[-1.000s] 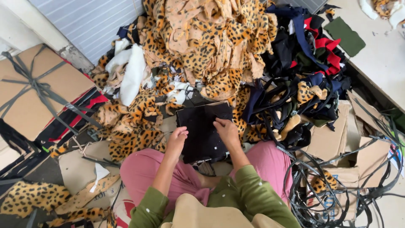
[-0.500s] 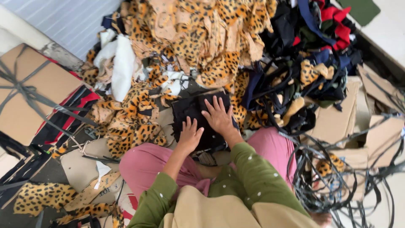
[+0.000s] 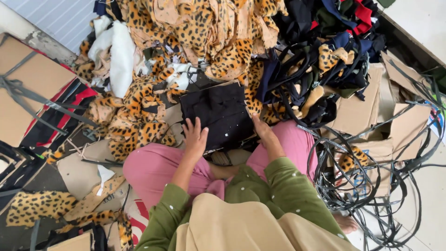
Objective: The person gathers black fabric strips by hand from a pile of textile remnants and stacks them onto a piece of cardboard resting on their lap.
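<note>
Far left: a flat cardboard box bound with grey strapping sits at the edge, with a red and black piece beside it.
Left floor: leopard-print scraps lie loose around white fabric pieces; none look sorted into a stack.
Left hand: the left hand lies flat, fingers spread apart, pressing the near left corner of the black fabric stack; it clamps nothing.
Black fabric stack: it lies on cardboard just beyond the pink-trousered knees, squared into a rough rectangle, with small white specks on top.
Right hand: the right hand is at the stack's right edge, fingers tucked along the side; whether they pinch the edge I cannot tell.
Progress, as a judgement: the black pieces seem gathered and evened up, and are being held down, not lifted.
Left undone: the big leopard-print heap behind looks untouched.
Right: dark mixed garments, open cardboard pieces, and a tangle of black strapping are unsorted.
</note>
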